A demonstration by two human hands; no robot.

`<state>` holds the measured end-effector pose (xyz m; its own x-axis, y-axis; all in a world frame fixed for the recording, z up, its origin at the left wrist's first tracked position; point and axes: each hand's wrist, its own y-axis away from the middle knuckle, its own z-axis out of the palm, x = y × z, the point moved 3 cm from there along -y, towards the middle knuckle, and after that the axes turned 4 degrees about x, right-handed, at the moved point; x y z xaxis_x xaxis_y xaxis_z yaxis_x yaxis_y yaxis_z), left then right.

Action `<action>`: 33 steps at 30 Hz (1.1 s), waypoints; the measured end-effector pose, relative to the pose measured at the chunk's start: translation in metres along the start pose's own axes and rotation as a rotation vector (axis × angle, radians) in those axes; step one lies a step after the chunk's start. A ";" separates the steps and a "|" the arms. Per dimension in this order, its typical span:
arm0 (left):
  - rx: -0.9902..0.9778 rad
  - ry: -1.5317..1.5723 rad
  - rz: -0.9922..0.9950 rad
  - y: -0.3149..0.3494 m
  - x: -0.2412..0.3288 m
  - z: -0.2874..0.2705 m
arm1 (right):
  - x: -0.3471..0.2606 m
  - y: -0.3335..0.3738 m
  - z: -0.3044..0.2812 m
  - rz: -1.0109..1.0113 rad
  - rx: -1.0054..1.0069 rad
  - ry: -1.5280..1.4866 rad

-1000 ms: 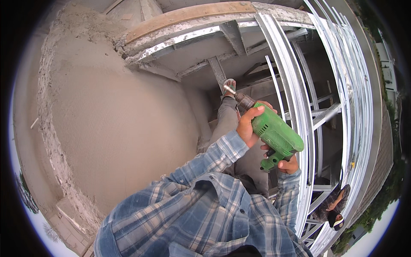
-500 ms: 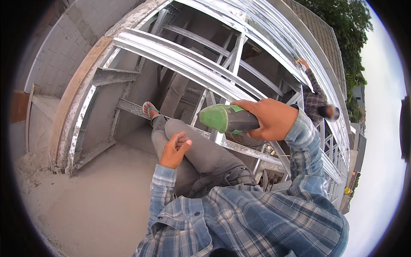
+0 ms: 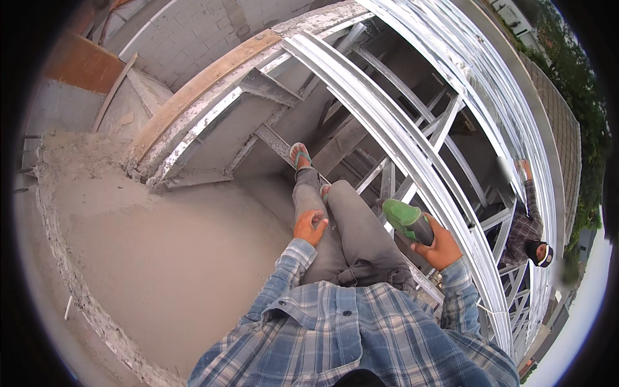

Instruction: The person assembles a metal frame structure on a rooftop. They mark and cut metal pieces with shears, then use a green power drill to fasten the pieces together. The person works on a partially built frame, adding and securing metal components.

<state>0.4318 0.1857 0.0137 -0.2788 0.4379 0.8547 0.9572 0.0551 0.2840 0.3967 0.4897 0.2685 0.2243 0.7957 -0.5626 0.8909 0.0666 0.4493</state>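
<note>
My right hand (image 3: 443, 246) is wrapped round a green and dark grey power tool (image 3: 403, 215), shaped like a drill, held beside my right thigh and next to the metal framing. Its rounded green end points away to the left; the part under my palm is hidden. Over my left thigh is my left hand (image 3: 311, 227), its fingers curled in toward the thumb. Whether something small lies inside them cannot be made out. My legs, in grey trousers (image 3: 364, 235), stretch forward, and a sandalled foot (image 3: 300, 156) shows near a steel crosspiece.
Shiny steel trusses (image 3: 412, 129) run along my right over a deep opening. A grey concrete slab (image 3: 174, 251) lies to my left, with a wooden plank (image 3: 206, 87) along the wall edge ahead. Another person (image 3: 525, 235) works at the far right among metal battens.
My view has swung left, so the framing sits further right and more slab shows. The tool has come lower and closer to my right side. My left hand stays curled over my leg.
</note>
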 end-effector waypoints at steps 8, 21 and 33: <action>-0.181 0.634 -0.607 -0.024 0.024 0.007 | -0.032 -0.050 0.061 -0.035 -0.188 -0.167; -0.013 1.412 -0.932 -0.064 0.072 -0.019 | -0.048 -0.123 0.070 -0.234 -0.494 -0.313; -0.011 1.728 -0.436 -0.042 0.000 -0.025 | 0.389 -0.073 -0.059 0.621 1.315 -0.260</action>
<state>0.3900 0.1607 0.0126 -0.2508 -0.9544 0.1617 0.8004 -0.1104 0.5893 0.3953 0.8300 0.0578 0.6315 0.3546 -0.6896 0.3057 -0.9311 -0.1988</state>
